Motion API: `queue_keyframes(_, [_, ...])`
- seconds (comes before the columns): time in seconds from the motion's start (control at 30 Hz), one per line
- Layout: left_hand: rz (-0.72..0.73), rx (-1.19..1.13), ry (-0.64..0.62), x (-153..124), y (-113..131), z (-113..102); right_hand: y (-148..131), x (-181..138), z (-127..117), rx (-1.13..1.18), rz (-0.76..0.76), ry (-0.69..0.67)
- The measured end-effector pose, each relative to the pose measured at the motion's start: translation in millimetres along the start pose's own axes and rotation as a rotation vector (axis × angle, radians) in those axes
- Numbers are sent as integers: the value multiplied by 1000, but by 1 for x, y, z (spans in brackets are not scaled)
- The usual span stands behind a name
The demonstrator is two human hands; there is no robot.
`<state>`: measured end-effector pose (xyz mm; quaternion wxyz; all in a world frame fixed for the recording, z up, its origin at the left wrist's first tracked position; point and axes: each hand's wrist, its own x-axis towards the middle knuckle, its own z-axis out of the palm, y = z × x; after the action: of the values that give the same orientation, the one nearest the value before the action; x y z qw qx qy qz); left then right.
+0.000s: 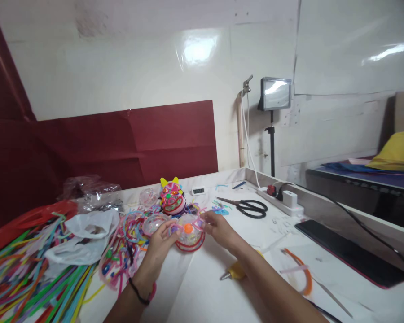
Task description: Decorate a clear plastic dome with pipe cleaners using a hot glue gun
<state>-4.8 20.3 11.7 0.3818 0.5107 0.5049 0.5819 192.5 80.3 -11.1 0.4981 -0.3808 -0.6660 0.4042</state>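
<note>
My left hand (163, 237) is closed around the left side of a clear plastic ball (192, 237) decorated with an orange round nose and a red rim along its bottom. The fingers of my right hand (218, 228) pinch its upper right side, by a pink and purple trim piece. Just behind lies a clear plastic half shell (155, 223). Farther back stands a finished-looking pink animal head (172, 197) with yellow ears. Under my right forearm, partly hidden, lies a yellow glue gun (236, 271) with its metal tip pointing left.
Bundles of colourful pipe cleaners (62, 291) and white plastic bags (87, 233) cover the left side. Black-handled scissors (251, 207), a small digital clock (198, 191), a power strip (291, 207), a long black object (350, 251) and an orange pipe cleaner (305, 271) lie behind and right.
</note>
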Motion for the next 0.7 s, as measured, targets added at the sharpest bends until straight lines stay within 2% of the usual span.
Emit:
queue_keyframes(0.4, [-1,14,-39,-1,-12,1,7,-7,-2,-113,7,-81])
queue_keyframes(0.7, [3,59,-67,-1,-15,-2,-4,-12,-2,-233,23,-81])
